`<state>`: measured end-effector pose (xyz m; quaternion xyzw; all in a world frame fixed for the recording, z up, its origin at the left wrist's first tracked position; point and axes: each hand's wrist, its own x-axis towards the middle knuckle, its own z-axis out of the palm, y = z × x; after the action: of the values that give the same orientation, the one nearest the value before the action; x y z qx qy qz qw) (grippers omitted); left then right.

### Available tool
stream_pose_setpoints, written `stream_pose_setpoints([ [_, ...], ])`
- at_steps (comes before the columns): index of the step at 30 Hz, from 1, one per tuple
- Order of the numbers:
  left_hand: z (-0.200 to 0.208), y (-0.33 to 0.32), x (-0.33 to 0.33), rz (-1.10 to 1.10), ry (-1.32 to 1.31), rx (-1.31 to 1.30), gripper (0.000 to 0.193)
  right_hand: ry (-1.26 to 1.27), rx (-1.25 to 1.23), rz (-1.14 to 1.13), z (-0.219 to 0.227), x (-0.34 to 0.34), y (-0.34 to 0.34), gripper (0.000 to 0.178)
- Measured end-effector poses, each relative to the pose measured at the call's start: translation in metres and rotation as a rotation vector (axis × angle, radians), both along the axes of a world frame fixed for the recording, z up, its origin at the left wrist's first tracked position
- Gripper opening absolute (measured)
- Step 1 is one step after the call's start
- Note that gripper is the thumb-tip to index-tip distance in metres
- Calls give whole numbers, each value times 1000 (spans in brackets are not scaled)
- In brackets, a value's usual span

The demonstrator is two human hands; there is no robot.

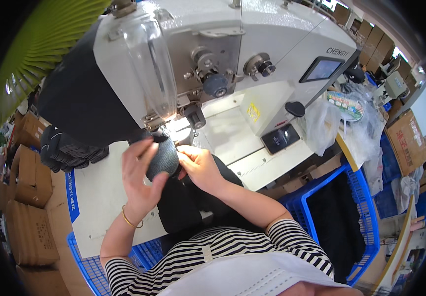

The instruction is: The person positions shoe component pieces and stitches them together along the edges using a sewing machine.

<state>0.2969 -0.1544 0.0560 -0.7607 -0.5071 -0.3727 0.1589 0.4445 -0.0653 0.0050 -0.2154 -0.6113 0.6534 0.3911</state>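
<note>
Dark grey knit piece (163, 160) is curved over the post under the needle, pinched in my fingers (146, 148) from both sides.

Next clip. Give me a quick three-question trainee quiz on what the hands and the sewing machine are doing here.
1. True or false: both hands grip the dark fabric piece under the sewing machine head.
2. Which wrist wears a gold bangle? A) left B) right C) neither
3. What stands at the table's right edge, beside the person?

Key
1. True: the left hand wraps the piece from the left, and the right hand pinches it from the right.
2. A
3. A blue plastic crate holding dark material.
</note>
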Motion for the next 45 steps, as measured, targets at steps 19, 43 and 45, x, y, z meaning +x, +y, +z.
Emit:
stream_pose_setpoints([
  [19, -42, 69, -73, 322, -260, -419, 57, -845, 890, -375, -37, 86, 0, 78],
  [43, -102, -38, 19, 350, -233, -312, 65, -584, 668, -630, -86, 72, -4, 32],
  [45, -105, -39, 18, 313, -530, -348, 64, -511, 771, -624, -84, 72, -3, 24],
])
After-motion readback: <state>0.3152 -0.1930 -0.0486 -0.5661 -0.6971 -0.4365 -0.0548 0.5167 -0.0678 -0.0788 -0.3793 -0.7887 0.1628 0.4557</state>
